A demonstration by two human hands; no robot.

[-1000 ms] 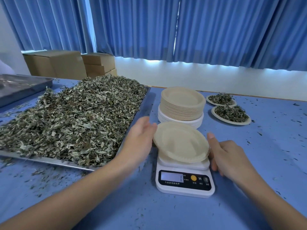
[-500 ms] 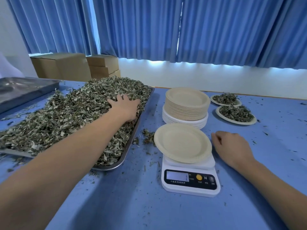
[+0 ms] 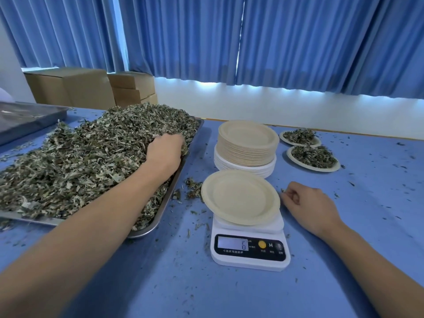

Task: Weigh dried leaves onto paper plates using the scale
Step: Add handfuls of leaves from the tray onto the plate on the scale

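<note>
- Half a second ago the left hand (image 3: 165,150) lay flat with fingers spread on the heap. Now those fingers have curled down into it and the knuckles are raised.
- The left arm reaches forward across the near corner of the shallow silver metal tray (image 3: 146,231). The hand sits at the heap's right side, gripping a handful of the dried grey-green shredded leaves (image 3: 80,161).
- The right hand (image 3: 307,203) rests on the blue table (image 3: 229,294) just beside the scale, knuckles up and fingers curled under. A leaf fleck lies at its fingertips; I cannot tell whether it is pinched.
- The leaves are piled high, fill the tray and spill over its edges. A few loose clumps (image 3: 191,189) lie on the table between tray and scale.
- A round beige paper plate (image 3: 239,197) sits empty on the small white digital scale (image 3: 250,249), whose display reads 6.
- Behind the scale stands a tall stack of beige and white paper plates (image 3: 246,145).
- To the right of the stack are two leaf-filled plates (image 3: 313,157), one behind the other.
</note>
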